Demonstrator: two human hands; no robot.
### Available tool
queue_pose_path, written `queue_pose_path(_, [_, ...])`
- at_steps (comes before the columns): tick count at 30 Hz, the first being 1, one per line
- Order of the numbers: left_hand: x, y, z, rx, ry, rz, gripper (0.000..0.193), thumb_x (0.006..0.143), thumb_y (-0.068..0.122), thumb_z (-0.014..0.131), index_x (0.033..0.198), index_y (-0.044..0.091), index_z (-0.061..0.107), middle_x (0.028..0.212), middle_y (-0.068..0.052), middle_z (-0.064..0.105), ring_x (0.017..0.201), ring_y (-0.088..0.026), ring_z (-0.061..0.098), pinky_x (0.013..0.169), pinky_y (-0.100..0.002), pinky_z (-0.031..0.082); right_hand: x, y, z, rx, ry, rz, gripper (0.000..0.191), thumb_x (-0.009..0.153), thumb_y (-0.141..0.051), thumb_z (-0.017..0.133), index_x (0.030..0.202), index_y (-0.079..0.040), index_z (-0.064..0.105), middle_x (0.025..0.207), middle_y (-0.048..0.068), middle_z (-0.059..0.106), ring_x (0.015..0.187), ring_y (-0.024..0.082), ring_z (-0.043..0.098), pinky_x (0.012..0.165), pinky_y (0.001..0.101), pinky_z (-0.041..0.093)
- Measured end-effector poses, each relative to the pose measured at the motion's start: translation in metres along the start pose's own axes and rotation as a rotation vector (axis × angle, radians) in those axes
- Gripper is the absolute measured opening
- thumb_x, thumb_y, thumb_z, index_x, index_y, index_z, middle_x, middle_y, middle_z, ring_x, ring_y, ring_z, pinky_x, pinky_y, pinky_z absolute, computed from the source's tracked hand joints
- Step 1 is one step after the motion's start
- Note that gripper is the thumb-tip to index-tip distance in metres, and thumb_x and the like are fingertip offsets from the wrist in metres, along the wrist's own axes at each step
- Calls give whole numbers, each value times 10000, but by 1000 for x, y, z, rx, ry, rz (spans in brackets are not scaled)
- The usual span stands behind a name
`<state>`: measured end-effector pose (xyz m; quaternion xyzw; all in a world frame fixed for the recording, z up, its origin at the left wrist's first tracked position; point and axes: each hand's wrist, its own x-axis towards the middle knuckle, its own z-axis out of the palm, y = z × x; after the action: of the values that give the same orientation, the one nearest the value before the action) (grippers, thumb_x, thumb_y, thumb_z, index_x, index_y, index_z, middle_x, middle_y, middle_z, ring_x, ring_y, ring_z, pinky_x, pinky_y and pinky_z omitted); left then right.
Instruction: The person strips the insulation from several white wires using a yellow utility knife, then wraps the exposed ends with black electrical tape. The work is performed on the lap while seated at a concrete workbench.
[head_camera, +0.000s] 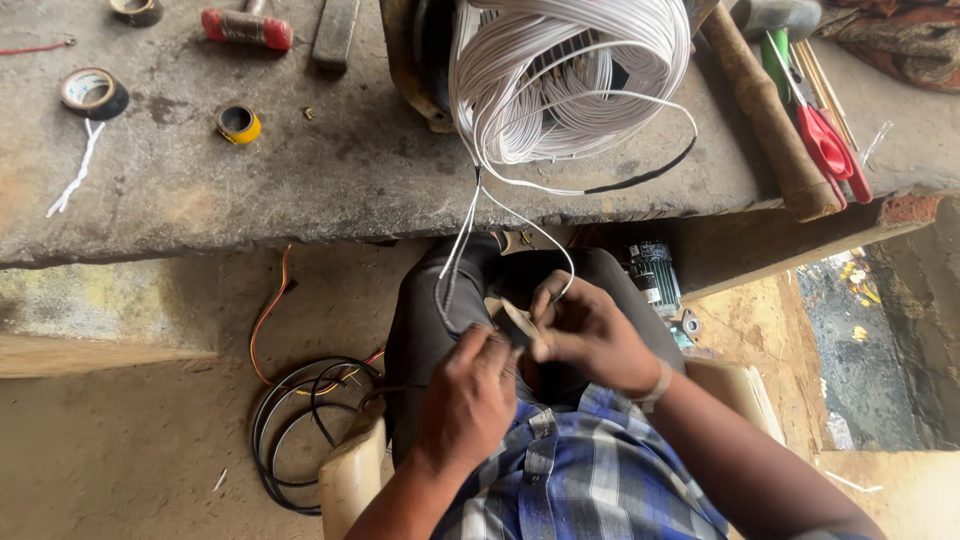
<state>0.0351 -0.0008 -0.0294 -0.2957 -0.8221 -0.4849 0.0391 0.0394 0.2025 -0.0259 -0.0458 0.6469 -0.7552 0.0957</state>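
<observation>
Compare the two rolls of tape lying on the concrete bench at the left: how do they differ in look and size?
The black tape roll looks larger and wider across than the yellow tape roll. The black tape roll has a pale inner core; the yellow tape roll's centre looks dark. A twisted white cord lies by the black one. Both lie flat.

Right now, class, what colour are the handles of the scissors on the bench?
Red, seen in the head view: the scissors lie at the bench's right end.

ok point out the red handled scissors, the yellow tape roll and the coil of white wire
red handled scissors (826, 140): head view, on the red handle loops
yellow tape roll (239, 124): head view, on the roll's outer yellow rim
coil of white wire (560, 60): head view, on the bundled white strands near the coil's middle
</observation>
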Motion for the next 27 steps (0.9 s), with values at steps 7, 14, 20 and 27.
queue_pose_path(7, [0, 4, -14, 82, 101, 3, 177, 1005, 179, 622, 1023, 17, 690, 908, -139, 646, 784, -340, 688, 672, -414, 555, 33, 6, 6, -50, -218, -221, 204, 951, -111, 797, 1071, -36, 650, 1191, 97, 662, 1148, 161, 624, 1021, 301, 517])
queue_pose_path(14, [5, 4, -15, 42, 50, -52, 220, 997, 153, 612, 1112, -20, 684, 920, -152, 661, 759, -330, 706, 634, -402, 564, -1, 1, -12, -176, -114, 24, 404, 853, -125, 854, 1192, -14, 664, 1092, 77, 685, 1045, 139, 634, 931, 311, 527])
queue_pose_path(20, [2, 2, -6, 136, 12, 11, 180, 983, 143, 596, 998, -20, 671, 925, -176, 641, 776, -351, 703, 663, -416, 567, 3, 4, 3, 114, -14, 31, 388, 880, -50, 853, 1151, -24, 578, 1054, 88, 655, 964, 202, 663, 845, 371, 564])
queue_pose_path(27, [3, 5, -13, 161, -21, -88, 209, 1004, 179, 609, 964, -17, 671, 885, -172, 634, 733, -363, 686, 635, -430, 554, 32, 10, 1, -132, -256, -148, 202, 934, -113, 784, 1111, -50, 710, 1287, 111, 648, 1203, 195, 615, 1034, 351, 522])
